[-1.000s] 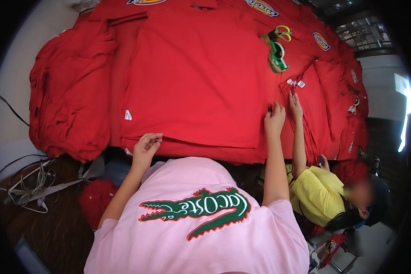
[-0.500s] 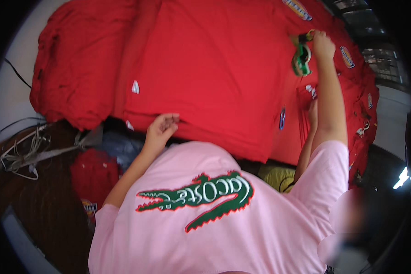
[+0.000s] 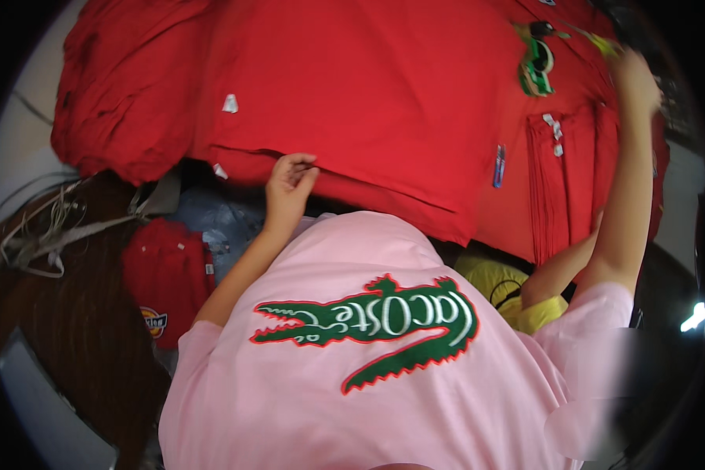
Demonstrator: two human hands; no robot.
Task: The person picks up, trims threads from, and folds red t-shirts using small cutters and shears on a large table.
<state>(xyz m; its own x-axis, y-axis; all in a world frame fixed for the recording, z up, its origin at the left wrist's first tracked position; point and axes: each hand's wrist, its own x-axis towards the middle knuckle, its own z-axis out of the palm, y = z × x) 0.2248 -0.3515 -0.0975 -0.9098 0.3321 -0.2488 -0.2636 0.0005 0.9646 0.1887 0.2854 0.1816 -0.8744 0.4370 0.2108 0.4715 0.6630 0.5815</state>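
My left hand (image 3: pixel 291 192) rests at the near edge of a large red garment (image 3: pixel 352 102). Its fingers are loosely bent, the thumb stands apart, and I see nothing held in it. At the far right, my right hand (image 3: pixel 639 81) is stretched out, its fingers blurred and closed around yellow-handled scissors (image 3: pixel 603 43). Their thin blade points to the left. A green tape dispenser (image 3: pixel 536 70) lies left of that hand, with a small dark object (image 3: pixel 540 30) beside it. Closer to me is a slim blue object (image 3: pixel 499 166).
Folded red garments (image 3: pixel 568 180) with white labels lie at the right, and a red heap (image 3: pixel 129 94) at the left. Another person's forearm (image 3: pixel 560 274) and yellow clothing (image 3: pixel 486 276) show below the table edge. Tangled cables (image 3: pixel 43 235) and a red garment (image 3: pixel 164 270) sit low on the left.
My right hand has moved right, away from the tape dispenser, with the yellow-handled scissors. My left hand remains at the garment's edge. The view has shifted, and the folded stack shows more fully.
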